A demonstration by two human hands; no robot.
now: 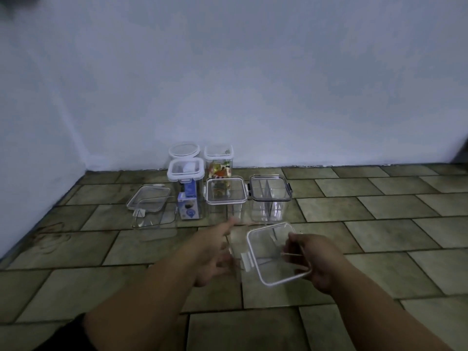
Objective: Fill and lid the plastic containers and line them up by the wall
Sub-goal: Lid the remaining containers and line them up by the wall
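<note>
Two hands: both reach out over the tiled floor (354, 224), close together, with one lid between them.
Right hand (320, 262): it grasps the square lid (273, 252) at the edge nearest it, fingers curled over the white rim. The lid is tilted and off the floor, I judge so it can be set onto a body.
Left hand (215, 252): blurred, with fingers stretched and spread, holding nothing I can make out. It is just beside the lid's far edge, probably to steady what the lid goes on.
Between the hands: a faint clear wall and a latch show, but I cannot tell if a whole container stands there.
Containers beyond the fingertips: six, grouped at the wall (253, 84), which suits the line-up.
Farthest from the hands: two, the round-lidded jar (183, 150) and the snack container (219, 160).
Nearer the hands: four, the loose-lidded container (152, 209), blue-box container (187, 191), clear-lidded container (226, 192) and black-rimmed container (270, 193).
Lids: seven with the held one; one sits askew, on the loose-lidded container.
Plainly filled: two.
Seemingly empty: the black-rimmed and loose-lidded ones.
</note>
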